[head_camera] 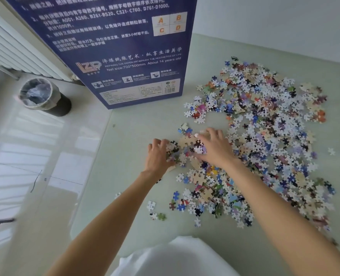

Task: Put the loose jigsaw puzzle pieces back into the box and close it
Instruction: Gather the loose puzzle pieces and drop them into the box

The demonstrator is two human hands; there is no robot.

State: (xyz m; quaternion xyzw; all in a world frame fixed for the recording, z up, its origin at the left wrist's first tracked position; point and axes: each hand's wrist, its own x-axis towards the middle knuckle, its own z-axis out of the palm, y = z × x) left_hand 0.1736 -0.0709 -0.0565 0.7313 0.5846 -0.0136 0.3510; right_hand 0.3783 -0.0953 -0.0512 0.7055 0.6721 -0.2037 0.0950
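Gathering is the step in hand: both hands work at the edge of the pile of puzzle pieces (264,136) nearest the box (113,48), which stands upright on the pale green table (129,140). The left hand (158,154) has its fingers curled in a loose claw against a small heap (185,146) of pieces, and the right hand (215,146) faces it with fingers spread and bent down over the same heap; whether either has actually closed on pieces I cannot tell, since the heap hides the fingertips. To do this well, I judge the hands should sweep toward each other along the tabletop, pack the heap tight between the palms, and lift only what they can cup without spilling; a few strays lie apart from the heap on the side away from the box, and they are better drawn in first than chased later. The box shows its printed blue back, its long axis running up out of the top of the view, its lower edge on the table; its opening is not in view, so which way it faces cannot be told. The pile spreads beside the box and away from it toward the person. Off the table, beyond the box's near corner, a waste bin (43,96) stands on the floor.
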